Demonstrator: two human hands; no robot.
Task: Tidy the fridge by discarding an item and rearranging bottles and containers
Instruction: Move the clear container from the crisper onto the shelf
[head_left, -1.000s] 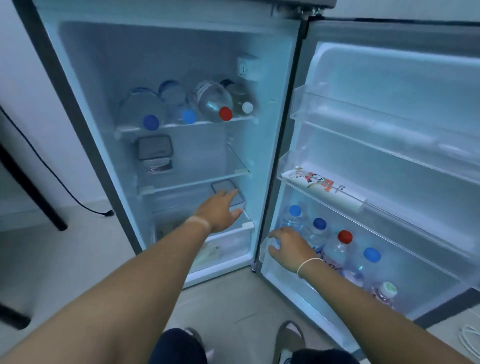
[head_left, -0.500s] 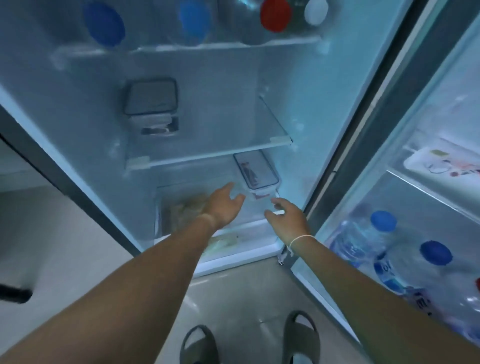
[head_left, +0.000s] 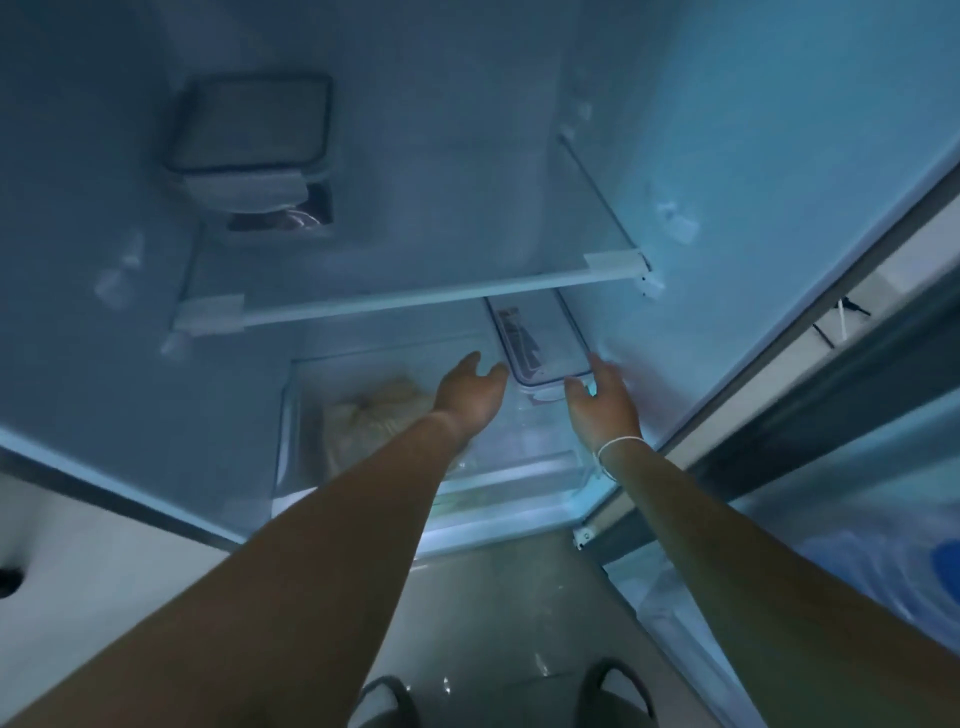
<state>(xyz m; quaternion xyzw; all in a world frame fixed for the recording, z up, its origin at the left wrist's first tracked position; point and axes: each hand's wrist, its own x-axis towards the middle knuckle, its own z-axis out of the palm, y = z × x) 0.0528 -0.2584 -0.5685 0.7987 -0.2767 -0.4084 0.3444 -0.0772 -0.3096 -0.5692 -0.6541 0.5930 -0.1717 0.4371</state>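
Below the glass shelf (head_left: 415, 299) of the open fridge, we reach with both hands toward a clear container with a flat lid (head_left: 540, 345). We take this container as our landmark. It sits on the cover above the crisper drawer (head_left: 519, 467), at the right side of the compartment, with its short front edge turned to us.

Our left hand (head_left: 470, 397) is just left of the container's front corner. Its fingers are spread and loosely curved, and it holds nothing; the thumb tip comes very near the lid edge, but we cannot tell if it touches. Our right hand (head_left: 602, 410) is at the front right corner of the container, also open and empty, with the fingertips (head_left: 597, 364) at the lid's rim. The picture is blurred there, so contact is not sure. A thin white band (head_left: 615, 447) goes around the right wrist.

Left of the container and lower, inside the drawer, we see a pale brownish thing (head_left: 374, 421), partly hidden behind our left forearm; what it is we cannot say.

Above the container and far to its left, on the glass shelf, stands another container with a grey lid (head_left: 254, 124).

Right of the container is the open fridge door (head_left: 831, 415), and at the picture's right edge a blue bottle cap (head_left: 948, 564) shows there.
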